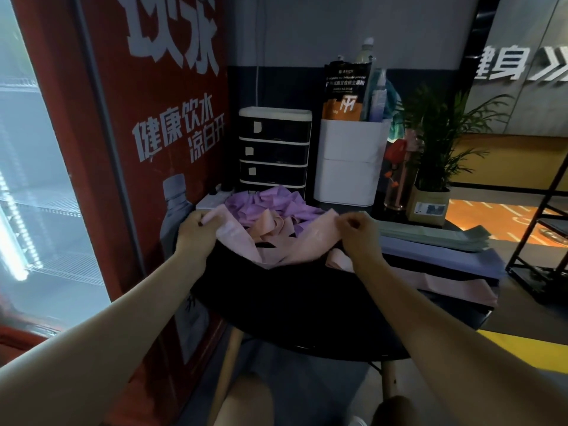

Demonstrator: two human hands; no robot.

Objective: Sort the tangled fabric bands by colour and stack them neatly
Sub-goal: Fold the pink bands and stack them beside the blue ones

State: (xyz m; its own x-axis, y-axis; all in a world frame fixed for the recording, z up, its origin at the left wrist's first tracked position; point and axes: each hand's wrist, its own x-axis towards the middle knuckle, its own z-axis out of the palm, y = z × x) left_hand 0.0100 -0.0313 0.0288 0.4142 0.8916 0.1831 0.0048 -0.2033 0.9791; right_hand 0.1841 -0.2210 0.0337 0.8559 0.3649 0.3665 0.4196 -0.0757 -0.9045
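my left hand (pixel 196 230) and right hand (pixel 358 233) each pinch one end of pink band (pixel 278 252), fingers curled round it, band sagging between over black table (pixel 307 302). i judge: pull ends apart evenly, flatten, lay square on pink stack (pixel 442 282) at right. beyond, purple tangle (pixel 270 204), then grey and green stacks (pixel 436 238) further right.

Both arms reach forward, left hand (pixel 196 230) and right hand (pixel 358 232) pinching.

A pale pink band (pixel 246 238) at centre; behind it purple bands (pixel 270 202); at right a green stack (pixel 430 233) and a lilac stack (pixel 445 256); black table (pixel 292 302).
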